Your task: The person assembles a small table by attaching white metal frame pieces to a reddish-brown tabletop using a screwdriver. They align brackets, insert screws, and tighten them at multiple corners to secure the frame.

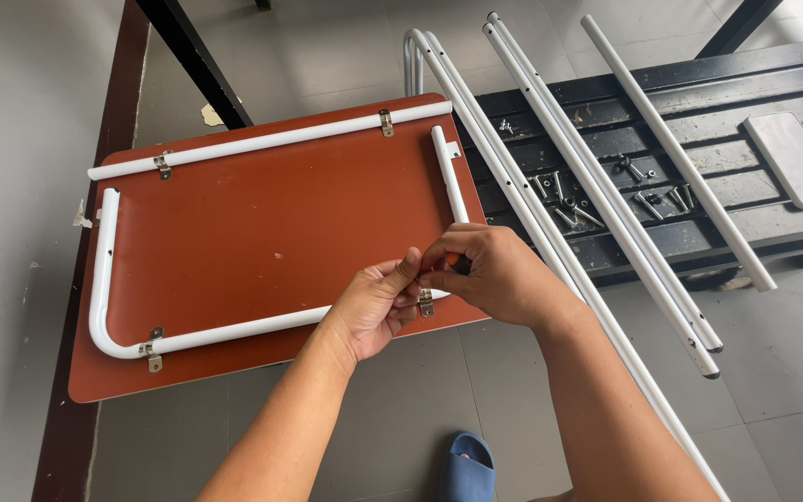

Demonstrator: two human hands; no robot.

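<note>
Both hands meet at the board's (271, 232) five o'clock edge: the left hand (378, 307) pinches the metal clip (426, 303), the right hand (490, 274) is closed on a small orange-handled tool (457, 263). Three clips already hold the white tube (104, 288); loose tubes (606, 186) and screws (569, 200) wait at two o'clock.

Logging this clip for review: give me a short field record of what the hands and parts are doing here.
Left hand: steadies the small metal clamp at the near edge.
Right hand: pinches a small dark-and-orange tool tip above that clamp.
Work piece: reddish-brown rectangular board with white metal tube frame clamped on it.
Nearby: loose long white tubes; screws on the black slatted rack.
</note>
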